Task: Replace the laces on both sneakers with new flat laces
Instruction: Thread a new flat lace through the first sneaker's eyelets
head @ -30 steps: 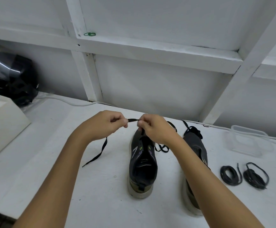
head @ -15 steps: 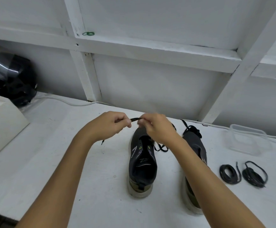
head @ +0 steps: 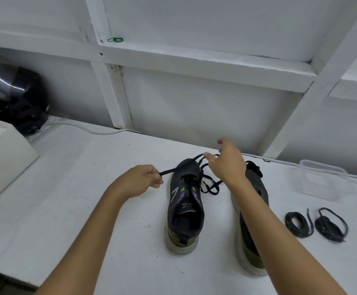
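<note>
right sneaker point(head: 256, 188) half behind forearm, helmet point(head: 13, 99) cut by left edge, right fingertips point(head: 222, 142) blurred

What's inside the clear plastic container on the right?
Nothing shows through the clear plastic container: only the white tabletop beneath it. Its far corner is blurred.

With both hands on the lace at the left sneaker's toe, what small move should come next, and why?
Probably draw both ends level. The left hand pinches one end of the lace short beside the sneaker; the right hand holds the other, with slack looped beside the shoe.
</note>
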Tool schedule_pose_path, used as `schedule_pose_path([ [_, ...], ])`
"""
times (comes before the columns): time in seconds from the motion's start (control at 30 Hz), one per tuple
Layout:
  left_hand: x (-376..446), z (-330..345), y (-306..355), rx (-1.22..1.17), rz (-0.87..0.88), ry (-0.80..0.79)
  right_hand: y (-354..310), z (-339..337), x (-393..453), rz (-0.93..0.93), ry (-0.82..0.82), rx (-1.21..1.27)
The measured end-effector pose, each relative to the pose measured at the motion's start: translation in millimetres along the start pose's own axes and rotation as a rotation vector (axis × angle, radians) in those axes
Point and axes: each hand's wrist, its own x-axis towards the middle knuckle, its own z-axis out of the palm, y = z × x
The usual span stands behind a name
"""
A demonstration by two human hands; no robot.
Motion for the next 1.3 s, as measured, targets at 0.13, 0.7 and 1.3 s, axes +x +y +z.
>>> schedule_pose_path([
  [0.13,9.5,29.0,-8.6,-0.256,-0.038,0.137,5.8,14.5,-22.5,-0.033,-0.227,-0.024],
  [0.7,17.0,77.6,-13.8,-0.495,0.058,0.311,12.9,39.5,-50.4,-0.101,-0.332,0.033],
  [1.3,17.8,83.1,-10.3,-0.462,0.088,0.368,13.4,50.1,-51.1,-0.086,-0.404,0.005],
])
